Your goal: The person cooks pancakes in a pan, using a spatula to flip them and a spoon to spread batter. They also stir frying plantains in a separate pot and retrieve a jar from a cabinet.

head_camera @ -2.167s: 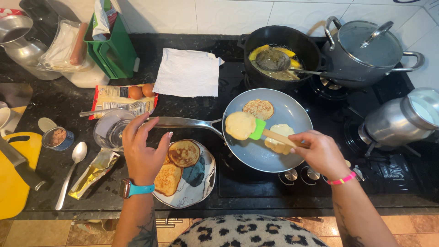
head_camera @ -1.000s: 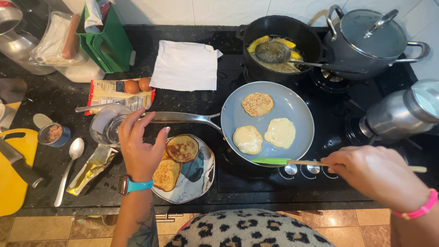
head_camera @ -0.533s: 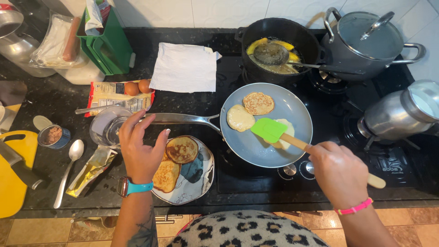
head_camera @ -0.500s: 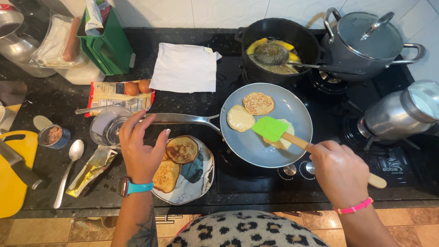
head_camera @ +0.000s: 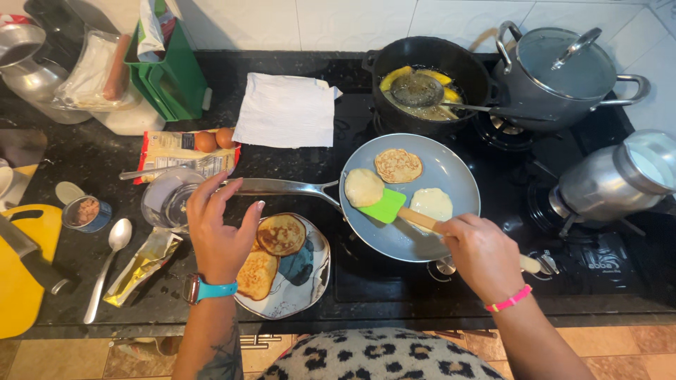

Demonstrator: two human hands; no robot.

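Note:
A grey frying pan (head_camera: pixel 451 232) sits on the black stove with three small pancakes in it. My right hand (head_camera: pixel 481 255) grips a green spatula (head_camera: pixel 384 206) by its wooden handle, and the blade rests beside the pale left pancake (head_camera: pixel 363 187). My left hand (head_camera: pixel 218 229) hovers with fingers spread just below the pan's long handle (head_camera: pixel 282 186), holding nothing. Right of that hand, a patterned plate (head_camera: pixel 303 278) carries browned pancakes (head_camera: pixel 280 234).
A black pot (head_camera: pixel 473 81) holding yellow pieces and a skimmer stands behind the pan, with a lidded grey pot (head_camera: pixel 563 70) and a metal jug (head_camera: pixel 612 179) on the right. Left are a paper towel (head_camera: pixel 285 112), eggs (head_camera: pixel 215 139), a glass cup (head_camera: pixel 163 199), a spoon (head_camera: pixel 105 267), a tin and a yellow board.
The spatula came out of the pan toward me, then went back in. Its blade has slid left, up against the pale pancake. My left hand has stayed in place.

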